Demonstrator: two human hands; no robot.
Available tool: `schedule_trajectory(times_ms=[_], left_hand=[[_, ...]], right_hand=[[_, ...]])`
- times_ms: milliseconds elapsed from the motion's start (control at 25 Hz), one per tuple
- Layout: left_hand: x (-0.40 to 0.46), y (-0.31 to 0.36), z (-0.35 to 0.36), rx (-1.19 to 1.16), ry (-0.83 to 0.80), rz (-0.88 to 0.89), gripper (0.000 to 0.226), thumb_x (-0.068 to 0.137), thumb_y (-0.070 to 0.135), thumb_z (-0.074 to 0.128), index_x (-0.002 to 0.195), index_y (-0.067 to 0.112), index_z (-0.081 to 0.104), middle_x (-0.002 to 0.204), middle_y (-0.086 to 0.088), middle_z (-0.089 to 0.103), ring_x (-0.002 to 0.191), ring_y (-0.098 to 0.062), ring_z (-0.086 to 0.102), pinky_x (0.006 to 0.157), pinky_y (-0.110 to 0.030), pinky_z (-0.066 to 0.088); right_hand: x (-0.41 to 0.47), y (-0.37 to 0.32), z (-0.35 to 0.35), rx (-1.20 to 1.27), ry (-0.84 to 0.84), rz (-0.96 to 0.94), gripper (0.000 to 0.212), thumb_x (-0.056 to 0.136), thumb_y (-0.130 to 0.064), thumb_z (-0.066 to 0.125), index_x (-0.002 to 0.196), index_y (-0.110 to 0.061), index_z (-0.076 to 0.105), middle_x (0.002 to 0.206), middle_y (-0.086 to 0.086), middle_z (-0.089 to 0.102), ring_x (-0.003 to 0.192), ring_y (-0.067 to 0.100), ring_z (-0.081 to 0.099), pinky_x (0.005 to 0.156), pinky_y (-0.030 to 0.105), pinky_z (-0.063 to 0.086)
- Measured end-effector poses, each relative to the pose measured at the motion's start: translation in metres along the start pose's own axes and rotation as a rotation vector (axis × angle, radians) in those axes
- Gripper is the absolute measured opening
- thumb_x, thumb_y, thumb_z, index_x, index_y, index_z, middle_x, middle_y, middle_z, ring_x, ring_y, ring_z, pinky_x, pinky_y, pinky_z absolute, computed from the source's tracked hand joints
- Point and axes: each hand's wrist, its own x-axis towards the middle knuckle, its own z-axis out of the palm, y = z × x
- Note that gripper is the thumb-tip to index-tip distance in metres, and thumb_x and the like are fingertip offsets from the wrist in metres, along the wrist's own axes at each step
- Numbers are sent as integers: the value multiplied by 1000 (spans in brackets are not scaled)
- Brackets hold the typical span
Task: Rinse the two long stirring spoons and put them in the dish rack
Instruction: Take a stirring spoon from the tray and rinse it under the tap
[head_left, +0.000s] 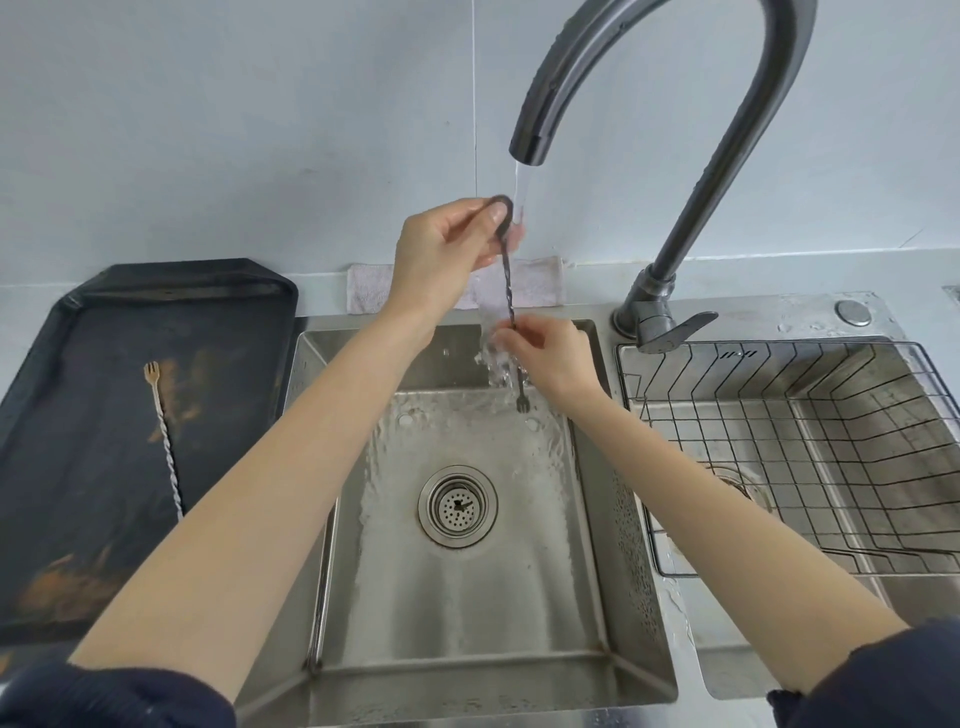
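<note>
The left hand (441, 249) pinched the bowl end of a dark stirring spoon (508, 291) under the water from the faucet (675, 156), and the right hand (545, 353) pinched its twisted stem lower down, so both grips were closed on it. The spoon hung nearly upright over the sink (467, 597), its small fork end pointing down. The second stirring spoon (169, 452), a light one, lay on the dark tray (78, 415) at the left. The wire dish rack (805, 457) sat in the right basin.
</note>
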Motion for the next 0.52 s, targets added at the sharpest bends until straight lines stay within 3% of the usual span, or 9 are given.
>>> schedule_trajectory(times_ms=[160, 240, 400, 520], left_hand=[[5, 1, -8, -169, 88, -78, 17, 95, 10, 45, 98, 15, 61, 81, 3, 69, 70, -1, 70, 68, -11, 55], [7, 0, -14, -284, 140, -128, 19, 96, 8, 42, 94, 15, 59, 84, 1, 69, 71, -2, 71, 70, -13, 57], [12, -3, -34, -536, 243, -195, 24, 98, 8, 40, 84, 16, 58, 80, 1, 69, 65, -3, 71, 66, -14, 58], [17, -8, -57, -640, 351, -242, 24, 97, 8, 40, 82, 15, 57, 69, 6, 73, 63, -3, 71, 61, -14, 58]], right_hand=[[-2, 8, -2, -25, -11, 18, 22, 91, -23, 57, 104, -14, 71, 94, 10, 75, 57, 4, 51, 56, 14, 41], [0, 6, -7, -9, 33, 7, 22, 91, -23, 57, 105, -13, 71, 97, 9, 76, 75, 10, 60, 73, 25, 50], [7, -5, -14, -8, 75, -54, 22, 93, -26, 54, 99, -12, 70, 92, 10, 76, 81, 21, 66, 64, 19, 43], [12, -11, -15, -52, 77, -90, 22, 93, -23, 54, 104, -12, 70, 96, 10, 76, 89, 22, 69, 78, 26, 51]])
